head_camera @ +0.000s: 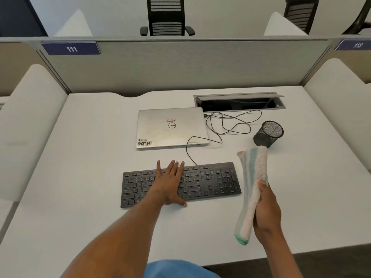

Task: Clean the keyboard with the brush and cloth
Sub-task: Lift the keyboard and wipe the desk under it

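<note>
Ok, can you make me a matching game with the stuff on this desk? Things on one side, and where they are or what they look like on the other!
Things:
1. keyboard
2. laptop
3. cloth
4. mesh cup

Clues:
A. gripped by the right hand, lifted off the desk
B. silver, lid shut
C. round, on the desk to the right of the laptop
D. under the flat left hand

Pairs: 1-D, 2-B, 3-A, 4-C
</note>
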A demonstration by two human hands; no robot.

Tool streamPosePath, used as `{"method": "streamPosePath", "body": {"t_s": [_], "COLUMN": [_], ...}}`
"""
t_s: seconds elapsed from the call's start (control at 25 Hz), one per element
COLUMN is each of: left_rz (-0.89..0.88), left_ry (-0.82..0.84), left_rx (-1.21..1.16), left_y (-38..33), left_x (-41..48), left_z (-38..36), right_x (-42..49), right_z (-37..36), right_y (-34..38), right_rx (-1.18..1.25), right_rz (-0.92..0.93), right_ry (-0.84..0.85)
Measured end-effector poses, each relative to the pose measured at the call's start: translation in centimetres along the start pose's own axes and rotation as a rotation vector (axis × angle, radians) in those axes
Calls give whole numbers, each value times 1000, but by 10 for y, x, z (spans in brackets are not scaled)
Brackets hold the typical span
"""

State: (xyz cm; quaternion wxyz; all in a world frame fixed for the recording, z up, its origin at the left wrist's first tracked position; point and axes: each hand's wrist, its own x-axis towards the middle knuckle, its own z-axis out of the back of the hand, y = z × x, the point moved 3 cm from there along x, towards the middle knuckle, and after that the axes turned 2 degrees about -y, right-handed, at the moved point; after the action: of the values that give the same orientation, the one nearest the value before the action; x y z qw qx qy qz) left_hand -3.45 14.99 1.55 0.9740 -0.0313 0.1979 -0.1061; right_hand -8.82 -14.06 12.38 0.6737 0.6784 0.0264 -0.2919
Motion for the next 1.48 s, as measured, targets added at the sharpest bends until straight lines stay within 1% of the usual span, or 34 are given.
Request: {"method": "streamPosePath", "body": {"t_s": [0.24,0.48,0.6,0.68,0.8,0.92,1.0,1.16,1.28,1.36,1.48], "left_rz": [-50,-51,-57,-75,-87,-86,-75,-64,-64,-56,-45], "left_ry": [-36,-92,-137,-174,-204,-265,-309,-348,-344,-347,-349], "left_rx": [50,56,25,-9,-60,-116,-146,-168,-165,-167,-167], "left_y": [-7,-5,0,5,17,29,35,45,48,48,50], "left_x": [-1,0,3,7,14,20,24,28,29,29,28], "left_z": [15,34,53,67,95,121,134,150,156,158,157], "right_x": [-6,-15,-23,-23,-27,-30,-27,-11,-2,0,-7], "right_z": [15,25,36,48,64,76,80,76,50,27,-13], "right_y": [-11,-26,-30,-33,-22,-16,-27,-78,-114,-126,-117], "right_rx": [18,36,-13,-49,-223,-342,-397,-525,-653,-697,-642], "right_rz": [-76,-136,-127,-154,-147,-51,2,55,119,180,249], "right_ry": [29,22,13,-7,-1,24,11,-16,-12,47,235]}}
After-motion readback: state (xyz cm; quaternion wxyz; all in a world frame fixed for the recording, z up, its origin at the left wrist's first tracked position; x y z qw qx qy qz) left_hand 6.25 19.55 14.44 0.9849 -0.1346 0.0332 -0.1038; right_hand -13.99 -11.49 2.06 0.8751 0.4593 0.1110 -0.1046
